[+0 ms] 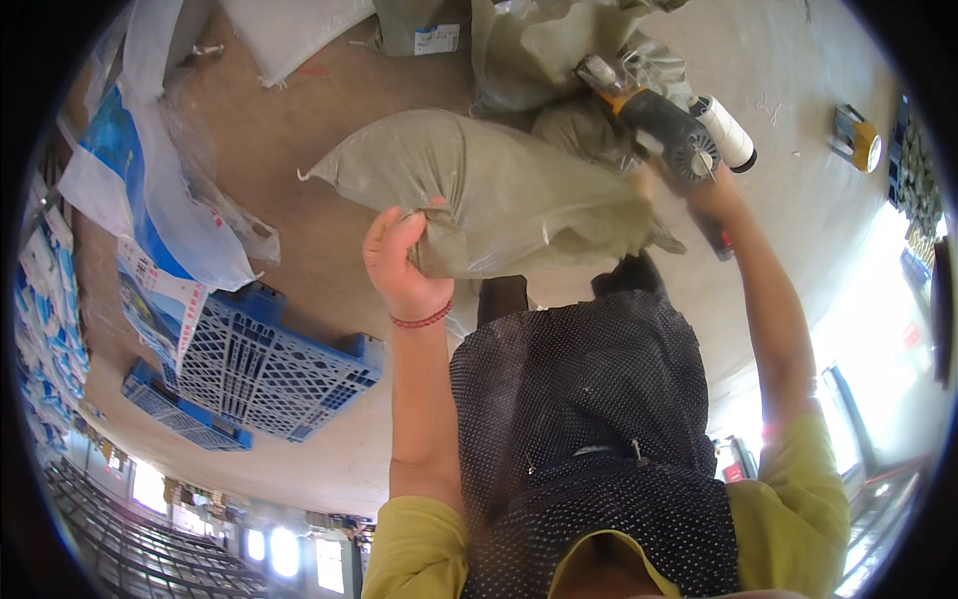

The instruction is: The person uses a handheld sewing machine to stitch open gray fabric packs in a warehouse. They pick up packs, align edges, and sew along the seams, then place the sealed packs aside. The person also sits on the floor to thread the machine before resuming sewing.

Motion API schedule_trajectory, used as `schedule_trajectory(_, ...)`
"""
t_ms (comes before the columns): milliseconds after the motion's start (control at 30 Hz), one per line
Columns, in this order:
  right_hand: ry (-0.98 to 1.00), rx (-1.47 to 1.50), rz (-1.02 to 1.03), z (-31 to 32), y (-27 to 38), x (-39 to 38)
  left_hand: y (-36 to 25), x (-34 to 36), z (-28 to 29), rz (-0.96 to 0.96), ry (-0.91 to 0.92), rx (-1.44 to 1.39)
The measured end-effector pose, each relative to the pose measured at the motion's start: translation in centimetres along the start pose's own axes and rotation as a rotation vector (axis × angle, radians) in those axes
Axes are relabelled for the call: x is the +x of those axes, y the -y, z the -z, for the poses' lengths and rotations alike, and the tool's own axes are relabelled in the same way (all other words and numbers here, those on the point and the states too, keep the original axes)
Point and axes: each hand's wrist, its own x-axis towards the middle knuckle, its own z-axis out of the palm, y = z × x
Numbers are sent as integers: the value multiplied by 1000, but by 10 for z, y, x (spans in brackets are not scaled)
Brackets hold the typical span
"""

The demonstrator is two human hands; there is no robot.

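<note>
A filled grey-green woven sack [479, 195] lies across in front of me, its pointed corner to the left. My left hand [407, 262] pinches a fold of its near side between thumb and fingers. In my right hand [714, 195] is a portable bag sewing machine [664, 125], black and orange, its grip partly hidden by the hand. A white thread cone [723, 132] is mounted on the machine's right side. The machine is just beyond the sack's right end, which is smeared by motion. Whether the two touch, I cannot tell.
More grey-green sacks [529, 50] lie at the far side, beside a white sack [294, 30]. Blue plastic pallets [274, 364] and blue-and-white bags [165, 215] are on the left. A yellow-and-white container [858, 140] stands on the floor at the right.
</note>
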Motion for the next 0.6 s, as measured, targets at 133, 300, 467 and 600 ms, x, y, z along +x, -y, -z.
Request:
schedule_trajectory(133, -32, 30, -3, 1, 13, -6, 0, 45, -3, 724, -109, -1056)
schedule_trajectory(300, -96, 71, 137, 2, 15, -5, 100, 135, -46, 782, -281, -1032)
schedule_trajectory(467, -21, 82, 57, 5, 5, -4, 129, 193, -56, 724, -25, -837)
schedule_trajectory(600, -47, 83, 144, 10, 1, -5, 129, 218, -26, 852, 135, -742)
